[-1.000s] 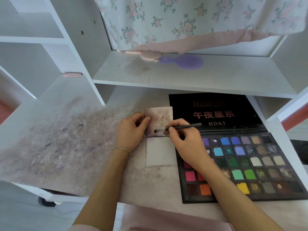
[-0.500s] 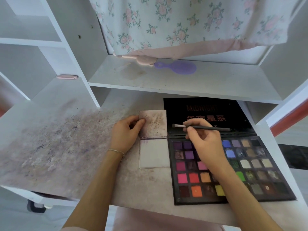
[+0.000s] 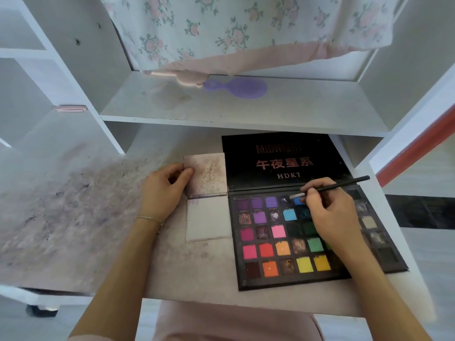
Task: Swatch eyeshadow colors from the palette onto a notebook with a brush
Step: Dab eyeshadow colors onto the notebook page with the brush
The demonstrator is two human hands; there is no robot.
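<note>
A small open notebook (image 3: 209, 217) lies on the desk, its far page smeared with pink and specks, its near page almost blank. My left hand (image 3: 163, 189) holds the far page's left edge with thumb and fingers. To the right lies an open black eyeshadow palette (image 3: 278, 242) with several coloured pans. My right hand (image 3: 330, 212) pinches a thin black brush (image 3: 344, 184) over the palette's top row. The brush's pale tip points left and sits at a dark pan beside a blue one. The hand hides several pans.
The desk top (image 3: 73, 217) is stained purple and pink at the left. A shelf (image 3: 246, 112) just above the work area carries a purple hairbrush (image 3: 240, 87) and a pink object. Flowered cloth (image 3: 246, 28) hangs behind. White shelf uprights stand close on both sides.
My right hand carried the brush from the notebook's far page rightward to the palette's top row. My left hand stayed on the notebook.
</note>
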